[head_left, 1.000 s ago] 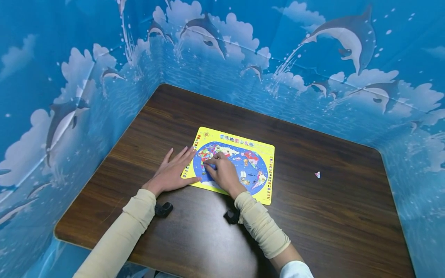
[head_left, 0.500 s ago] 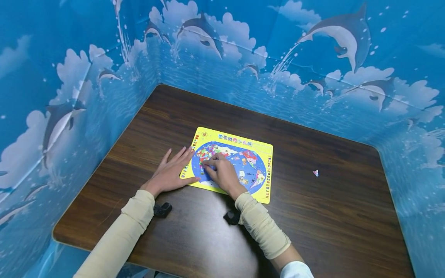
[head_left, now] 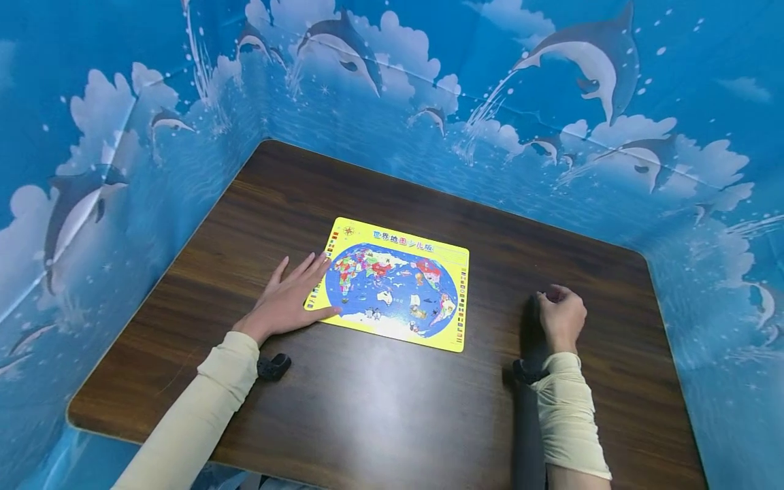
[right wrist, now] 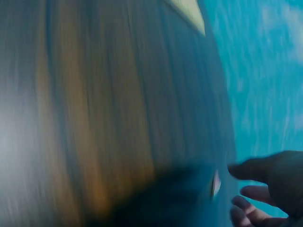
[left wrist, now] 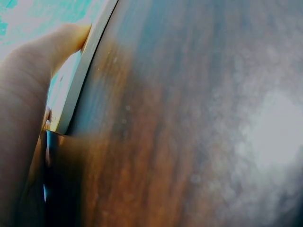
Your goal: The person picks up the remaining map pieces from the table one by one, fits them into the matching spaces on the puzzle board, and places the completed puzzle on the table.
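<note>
A yellow-bordered world map puzzle board [head_left: 450,333] lies flat near the middle of the table, its map surface fully visible. My left hand [head_left: 284,299] rests on the board's left edge with the fingers spread. In the left wrist view, the thumb [left wrist: 42,56] lies over the thick edge of the board. Well right of the board, my right hand [head_left: 562,320] hovers low with bent, relaxed fingers. A small puzzle piece [right wrist: 216,183] lies on the table beside that hand's parted thumb and fingers; no contact shows. The head view hides this piece behind the hand.
The dark wooden table [head_left: 380,408] has rounded corners. Blue curtains printed with dolphins [head_left: 606,61] enclose its back and sides. Black wrist cameras [head_left: 273,367] sit at both wrists, over beige sleeves.
My right hand has left the map and moved right, to where the small loose piece lies. The left hand stays on the board's left edge. The head view has shifted slightly.
</note>
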The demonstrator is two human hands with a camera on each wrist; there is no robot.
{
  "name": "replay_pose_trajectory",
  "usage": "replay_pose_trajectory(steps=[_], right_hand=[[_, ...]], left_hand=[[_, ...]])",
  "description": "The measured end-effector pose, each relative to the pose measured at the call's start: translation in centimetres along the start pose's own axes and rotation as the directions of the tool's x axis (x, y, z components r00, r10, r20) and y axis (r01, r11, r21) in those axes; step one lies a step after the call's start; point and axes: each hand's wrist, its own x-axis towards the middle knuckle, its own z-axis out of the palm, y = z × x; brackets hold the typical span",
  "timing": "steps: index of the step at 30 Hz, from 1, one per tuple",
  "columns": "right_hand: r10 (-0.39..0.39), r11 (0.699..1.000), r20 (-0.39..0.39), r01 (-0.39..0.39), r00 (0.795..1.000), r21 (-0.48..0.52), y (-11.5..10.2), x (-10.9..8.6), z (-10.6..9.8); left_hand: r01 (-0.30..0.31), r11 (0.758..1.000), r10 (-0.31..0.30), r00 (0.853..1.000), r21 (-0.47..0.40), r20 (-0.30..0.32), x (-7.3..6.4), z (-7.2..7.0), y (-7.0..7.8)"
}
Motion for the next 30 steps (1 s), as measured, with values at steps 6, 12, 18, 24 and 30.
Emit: replay_pose_trajectory(steps=[6,12,18,24,30], right_hand=[[0.054,0.998,0.077,-0.051,0.996,-0.034,3.0,0.9,-0.7],[0.102,0.994,-0.013,-0.101,0.995,0.03,2.9,1.3,-0.4],[0.181,0.98,0.015,-0.182,0.983,0.083,2.7,1.7,-0.4],[0.22,0.969,0.017,-0.221,0.975,0.108,3.1,2.0,-0.3],[0.227,0.965,0.018,-0.228,0.974,0.128,3.1,2.0,-0.2]], left_hand=[[0.007,1.0,-0.007,1.0,0.001,0.01,-0.4,-0.4,-0.2],[0.0,1.0,0.0,1.0,0.017,0.019,-0.2,-0.3,-0.1],[0.013,1.0,-0.014,1.0,0.014,0.026,-0.1,-0.4,0.1],[0.018,1.0,-0.019,0.999,0.022,0.04,-0.2,-0.2,0.1],[0.021,1.0,-0.022,0.999,0.023,0.045,-0.1,-0.3,0.0]])
